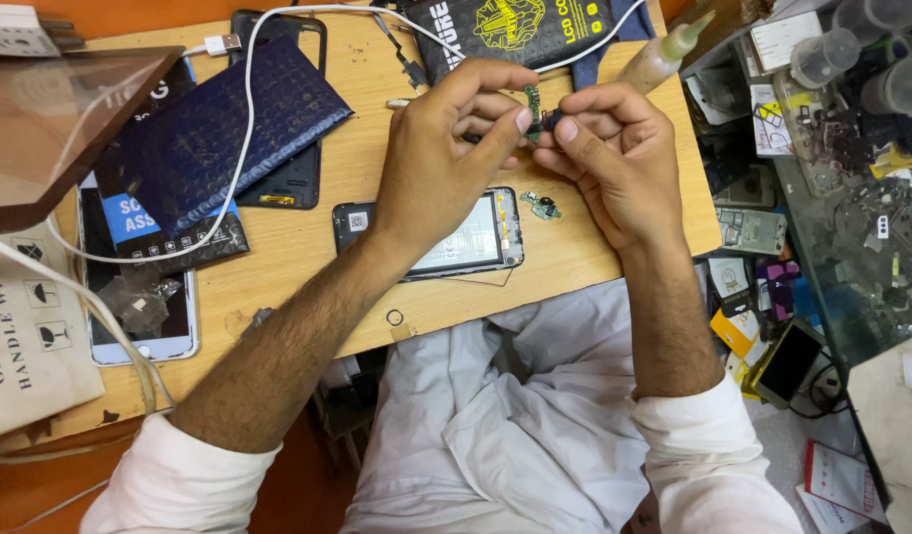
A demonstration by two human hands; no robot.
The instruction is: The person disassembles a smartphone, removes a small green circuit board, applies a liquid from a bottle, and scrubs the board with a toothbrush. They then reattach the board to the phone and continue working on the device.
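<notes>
Left hand (441, 163) was closed in a pinch on the board (532, 102), a small green circuit piece, held above the far middle of the table (307, 316). Right hand (614, 158) was closed too, its thumb and forefinger nipping a small dark part (552, 120) that touched the board's lower end. I could not tell whether that part was already seated or only resting against the board; the fingers hid the joint.

Below the hands, near the table's front edge, lay the opened phone (476, 237), face down with its back removed. A second small green piece (543, 207) sat just beside the phone's right end. A white cable (246, 119) ran across a dark blue padded pouch (223, 124) at the left half of the table. A glue bottle (663, 54) lay tilted at the far right corner, and another phone (144, 316) rested near the left edge.

In my judgement, this fitting called for a steady left pinch by the board's edges, so that the contacts stayed untouched. I would have kept the right fingers low on the part and pressed it straight, not at a slant, since a tilted push could bend small pins. Holding both hands over the table, rather than past its edge, would have kept a dropped part easy to find.
</notes>
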